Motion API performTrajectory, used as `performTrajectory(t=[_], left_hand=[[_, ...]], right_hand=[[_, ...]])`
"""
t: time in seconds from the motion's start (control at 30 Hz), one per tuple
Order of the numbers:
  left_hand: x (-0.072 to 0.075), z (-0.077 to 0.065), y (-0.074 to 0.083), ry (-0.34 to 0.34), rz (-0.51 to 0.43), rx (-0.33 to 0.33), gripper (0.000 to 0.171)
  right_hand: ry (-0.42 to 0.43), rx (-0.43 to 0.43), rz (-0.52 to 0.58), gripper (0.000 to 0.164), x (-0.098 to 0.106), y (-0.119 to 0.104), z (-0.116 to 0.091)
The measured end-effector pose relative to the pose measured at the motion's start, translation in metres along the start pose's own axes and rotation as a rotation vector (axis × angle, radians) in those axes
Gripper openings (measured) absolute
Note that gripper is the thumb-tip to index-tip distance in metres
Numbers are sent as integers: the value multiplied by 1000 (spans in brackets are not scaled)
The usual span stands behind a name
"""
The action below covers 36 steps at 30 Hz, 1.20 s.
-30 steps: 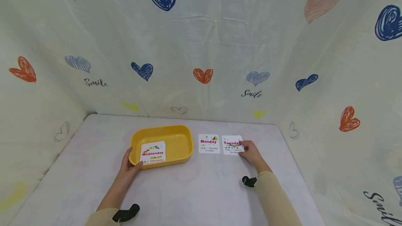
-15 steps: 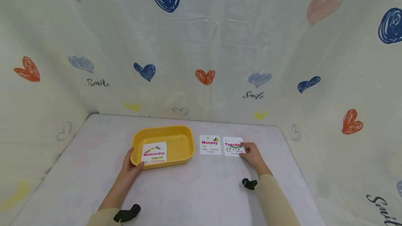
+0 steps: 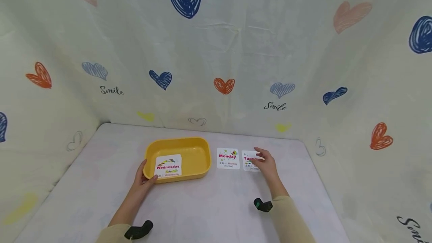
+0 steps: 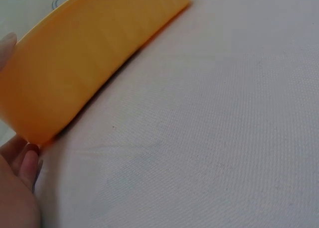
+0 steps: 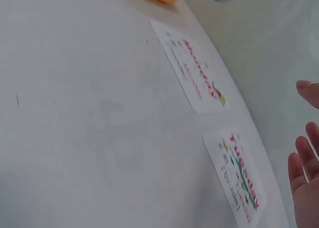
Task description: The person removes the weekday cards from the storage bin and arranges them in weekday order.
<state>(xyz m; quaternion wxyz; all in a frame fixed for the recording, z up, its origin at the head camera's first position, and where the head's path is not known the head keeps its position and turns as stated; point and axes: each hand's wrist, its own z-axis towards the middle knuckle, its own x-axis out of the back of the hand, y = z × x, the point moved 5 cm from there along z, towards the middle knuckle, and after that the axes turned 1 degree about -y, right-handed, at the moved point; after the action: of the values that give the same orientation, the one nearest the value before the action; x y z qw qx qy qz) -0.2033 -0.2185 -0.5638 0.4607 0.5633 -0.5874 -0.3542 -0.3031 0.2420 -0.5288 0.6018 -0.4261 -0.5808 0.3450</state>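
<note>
Setting out a row seems the step in hand: the right grip (image 3: 267,163), fingers parted and holding nothing, hangs above the Tuesday card (image 3: 247,164), which lies beside the Monday card (image 3: 228,159) on the desk (image 3: 206,209). The left grip (image 3: 143,183) clasps the near-left corner of the yellow tray (image 3: 195,158); the next move probably calls for picking out the Wednesday card (image 3: 168,163) inside.
</note>
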Motion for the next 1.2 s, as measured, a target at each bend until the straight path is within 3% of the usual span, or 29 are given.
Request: performTrajectory(t=[0.33, 0.57, 0.67, 0.83, 1.2], left_hand=[[0, -3, -1, 5, -1, -11, 90], [0, -3, 1, -1, 5, -10, 90], [1, -1, 2, 0, 12, -12, 90], [1, 0, 2, 6, 13, -1, 90], [1, -1, 3, 6, 18, -13, 89]], right_hand=[[-98, 142, 135, 51, -47, -40, -21], [-182, 158, 280, 53, -75, -62, -36], [-235, 184, 309, 51, -88, -84, -47], [-332, 235, 310, 49, -109, -115, -65], [-406, 213, 340, 47, -146, -132, -73]])
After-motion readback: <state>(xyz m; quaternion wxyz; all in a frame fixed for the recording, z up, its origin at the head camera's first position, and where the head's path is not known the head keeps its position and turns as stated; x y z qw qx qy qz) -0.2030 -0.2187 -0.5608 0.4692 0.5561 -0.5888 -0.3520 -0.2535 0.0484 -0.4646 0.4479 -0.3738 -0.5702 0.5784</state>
